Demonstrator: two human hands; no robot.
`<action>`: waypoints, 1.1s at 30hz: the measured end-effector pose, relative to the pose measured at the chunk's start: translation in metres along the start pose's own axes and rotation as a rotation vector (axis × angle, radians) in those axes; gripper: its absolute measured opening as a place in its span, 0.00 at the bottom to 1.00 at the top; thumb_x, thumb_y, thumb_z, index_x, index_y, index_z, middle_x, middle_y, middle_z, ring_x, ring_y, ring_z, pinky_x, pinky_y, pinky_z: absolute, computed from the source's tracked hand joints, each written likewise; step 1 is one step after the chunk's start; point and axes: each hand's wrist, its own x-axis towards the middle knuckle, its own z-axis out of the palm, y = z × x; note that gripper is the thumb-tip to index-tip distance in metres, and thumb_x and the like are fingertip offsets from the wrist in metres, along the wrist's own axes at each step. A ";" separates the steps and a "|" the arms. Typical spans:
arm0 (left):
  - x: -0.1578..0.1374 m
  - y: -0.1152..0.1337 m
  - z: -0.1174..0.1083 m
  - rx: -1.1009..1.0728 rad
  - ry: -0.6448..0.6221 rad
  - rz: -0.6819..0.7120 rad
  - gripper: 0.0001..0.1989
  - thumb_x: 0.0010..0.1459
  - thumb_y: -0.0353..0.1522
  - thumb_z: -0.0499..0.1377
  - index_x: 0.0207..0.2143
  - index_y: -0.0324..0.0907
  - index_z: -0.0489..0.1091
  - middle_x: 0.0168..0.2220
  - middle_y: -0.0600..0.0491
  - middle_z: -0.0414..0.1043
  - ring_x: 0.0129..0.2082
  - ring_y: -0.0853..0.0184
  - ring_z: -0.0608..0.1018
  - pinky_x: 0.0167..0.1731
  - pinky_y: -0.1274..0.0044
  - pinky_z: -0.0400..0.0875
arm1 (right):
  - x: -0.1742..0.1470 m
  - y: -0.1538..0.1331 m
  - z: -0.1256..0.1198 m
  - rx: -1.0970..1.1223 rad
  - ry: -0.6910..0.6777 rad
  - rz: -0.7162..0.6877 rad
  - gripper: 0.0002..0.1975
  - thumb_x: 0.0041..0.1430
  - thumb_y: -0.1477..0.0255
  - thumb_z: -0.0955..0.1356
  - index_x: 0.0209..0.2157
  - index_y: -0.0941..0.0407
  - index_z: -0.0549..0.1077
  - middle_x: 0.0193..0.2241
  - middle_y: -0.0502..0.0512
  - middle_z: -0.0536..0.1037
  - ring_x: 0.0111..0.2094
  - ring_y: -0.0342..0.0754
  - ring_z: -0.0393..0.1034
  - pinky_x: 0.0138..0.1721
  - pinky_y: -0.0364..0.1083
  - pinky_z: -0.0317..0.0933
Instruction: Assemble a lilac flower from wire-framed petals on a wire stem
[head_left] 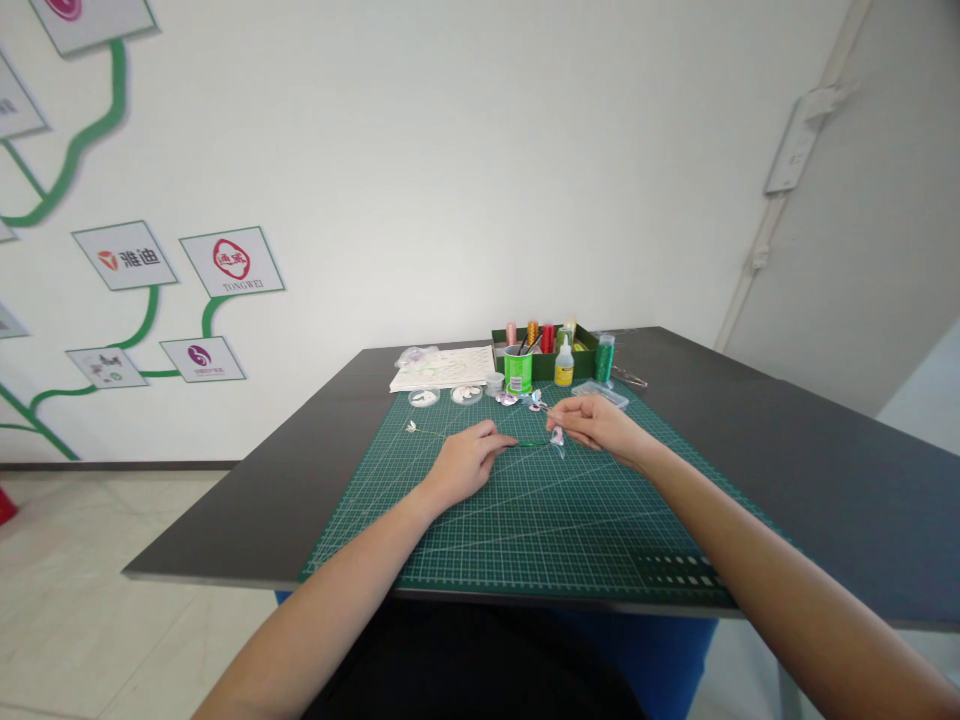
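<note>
My left hand [466, 460] is over the middle of the mat, its thumb and fingertips pinched on a thin green stem [534, 443]. At the stem's right end is a small pale pink and white flower [557, 437] with a clear, bluish petal below it. To the left of that hand, a thin wire with a small white flower [411, 427] at its tip reaches out over the mat. My right hand [596, 424] is closed in a pinch just above the pink flower. Something thin and shiny shows at its fingertips, too small to name.
A green cutting mat [517, 530] covers the dark table [262, 480]. Behind my hands stand a green can [517, 371] with tools, a glue bottle [564, 364], a box [589, 360] of thread spools and a green glitter tube [604, 358]. Shallow dishes [424, 398] and white paper [442, 370] lie left.
</note>
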 end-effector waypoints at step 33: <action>0.005 0.001 0.000 -0.203 0.003 -0.049 0.12 0.63 0.26 0.55 0.45 0.43 0.77 0.35 0.52 0.72 0.35 0.68 0.74 0.36 0.78 0.66 | 0.001 0.003 -0.001 -0.089 0.037 -0.019 0.23 0.57 0.53 0.67 0.34 0.62 0.76 0.11 0.42 0.60 0.13 0.37 0.49 0.17 0.40 0.41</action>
